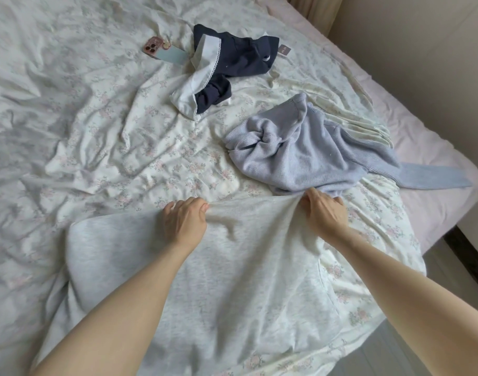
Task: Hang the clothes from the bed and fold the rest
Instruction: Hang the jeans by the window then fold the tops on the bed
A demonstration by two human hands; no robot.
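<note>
Both the left hand and right hand pinch the pale grey garment's far edge, fingers curled, probably to spread it flat on the bed for folding.

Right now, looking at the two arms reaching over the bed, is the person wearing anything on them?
No. The left hand and right hand are bare: no gloves, rings, watch or bracelet show. Both forearms are uncovered right to the picture's lower edge, with no sleeve in sight.

Pale grey garment spread flat; lilac sweater and navy garment crumpled.
</note>
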